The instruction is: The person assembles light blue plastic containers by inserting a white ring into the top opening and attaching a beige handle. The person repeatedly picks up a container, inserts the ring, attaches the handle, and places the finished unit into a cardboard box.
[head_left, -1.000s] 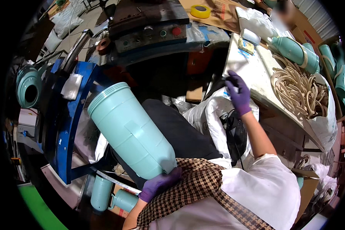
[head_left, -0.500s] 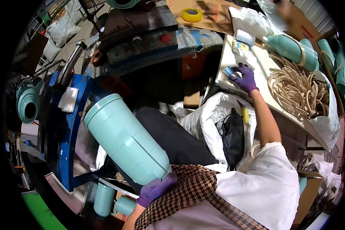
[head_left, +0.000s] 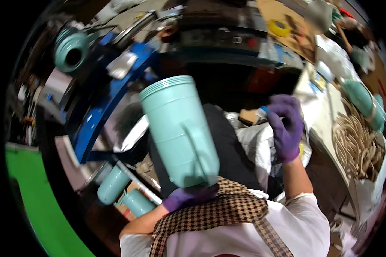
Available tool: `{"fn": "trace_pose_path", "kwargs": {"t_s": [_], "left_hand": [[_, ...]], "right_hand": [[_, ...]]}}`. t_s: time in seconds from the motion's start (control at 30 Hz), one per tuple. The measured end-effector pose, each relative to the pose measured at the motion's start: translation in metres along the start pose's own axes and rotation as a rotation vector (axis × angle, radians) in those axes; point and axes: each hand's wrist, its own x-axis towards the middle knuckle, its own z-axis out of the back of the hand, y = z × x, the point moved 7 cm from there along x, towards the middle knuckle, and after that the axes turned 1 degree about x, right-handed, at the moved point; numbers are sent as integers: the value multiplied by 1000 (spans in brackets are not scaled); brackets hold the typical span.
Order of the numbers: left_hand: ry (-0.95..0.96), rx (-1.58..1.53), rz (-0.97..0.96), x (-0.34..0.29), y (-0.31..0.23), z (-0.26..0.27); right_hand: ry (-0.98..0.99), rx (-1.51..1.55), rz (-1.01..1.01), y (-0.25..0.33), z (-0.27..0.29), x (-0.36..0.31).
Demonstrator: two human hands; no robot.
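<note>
A large pale teal tumbler [head_left: 178, 128] with a side handle stands upright over my lap. My left hand [head_left: 188, 196], in a purple glove, grips it from below at its base. My right hand [head_left: 284, 125], also in a purple glove, is raised to the right of the tumbler and pinches a small white and blue object [head_left: 261, 113] between its fingertips. The object is blurred, so I cannot tell what it is. A checked strap crosses my white shirt below.
A blue machine frame [head_left: 103, 98] stands at my left with a teal cylinder [head_left: 71, 50] mounted on it. Two more teal tumblers [head_left: 124, 195] lie low at the left. A white table [head_left: 330, 124] at the right holds beige rings [head_left: 360, 145], another tumbler [head_left: 362, 100] and yellow tape [head_left: 279, 28].
My right hand has come back from the white table toward me, now holding a small object. The tumbler has turned more upright in my left hand, its handle now facing me.
</note>
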Motion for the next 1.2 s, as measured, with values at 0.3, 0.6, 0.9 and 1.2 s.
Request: {"fn": "trace_pose_path", "kwargs": {"t_s": [0.3,0.6,0.9,1.2], "left_hand": [[-81,-93,145,8,33,-3],[-103,-555,425,-13,60,9],[-360,-1811,2252,-186,46,56],[-1410,-1066,2660,-218,84,61]], "right_hand": [[645,476,-298,13,-184,37],[237,135,149,17,-199,70],[468,374,-24,67,-261,48],[187,-197,669,152,-397,213]]}}
